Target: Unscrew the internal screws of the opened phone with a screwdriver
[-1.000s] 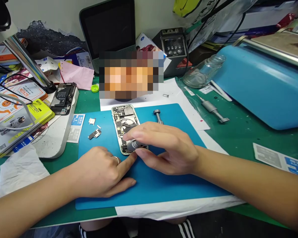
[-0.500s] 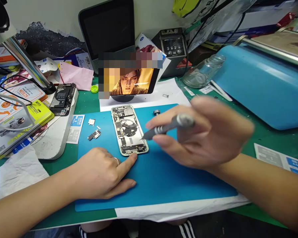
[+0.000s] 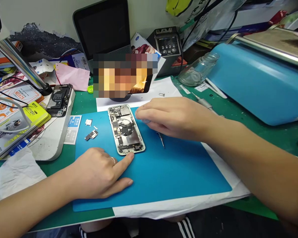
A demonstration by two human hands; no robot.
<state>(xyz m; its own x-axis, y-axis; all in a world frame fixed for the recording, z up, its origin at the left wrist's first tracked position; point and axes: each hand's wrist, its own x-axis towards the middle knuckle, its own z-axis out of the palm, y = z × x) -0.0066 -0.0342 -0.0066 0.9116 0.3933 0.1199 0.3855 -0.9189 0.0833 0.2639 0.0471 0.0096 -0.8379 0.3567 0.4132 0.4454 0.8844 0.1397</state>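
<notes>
Blue mat (image 3: 151, 178) beneath right hand (image 3: 175, 115), left hand (image 3: 96, 173) and opened phone (image 3: 124, 129).
Right of the phone, fingers half-curl over a screwdriver (image 3: 160, 137) (any grip is hidden; I can't tell); the empty left's outstretched index meets its near edge, where light, steady pressure should serve best.

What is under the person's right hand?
A screwdriver pokes out from beneath the right hand, its slim metal end showing against the blue mat. The hand covers the rest, so whether the tool is gripped cannot be told.
</notes>
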